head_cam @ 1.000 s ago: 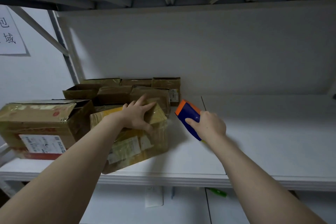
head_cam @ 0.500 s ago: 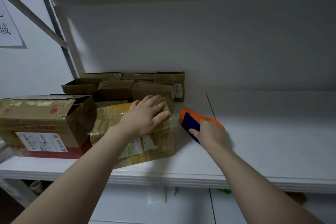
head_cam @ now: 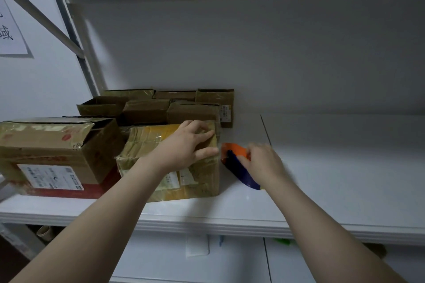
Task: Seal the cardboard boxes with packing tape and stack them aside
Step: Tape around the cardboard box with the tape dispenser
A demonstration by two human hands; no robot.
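A tape-wrapped cardboard box with yellowish tape and paper labels sits flat on the white shelf. My left hand lies palm down on its top right corner, fingers spread over the edge. Just right of the box, my right hand grips an orange and blue tape dispenser that rests low on the shelf, its orange end close to the box's right side.
A larger box with a shipping label and a raised flap stands left of the wrapped box. Several smaller boxes are stacked behind, against the back wall. The shelf runs on to the right. An upper shelf hangs overhead.
The wrapped box went from tilted to lying flat on the shelf. My left hand slid toward its right corner. My right hand lowered the dispenser to the shelf beside the box.
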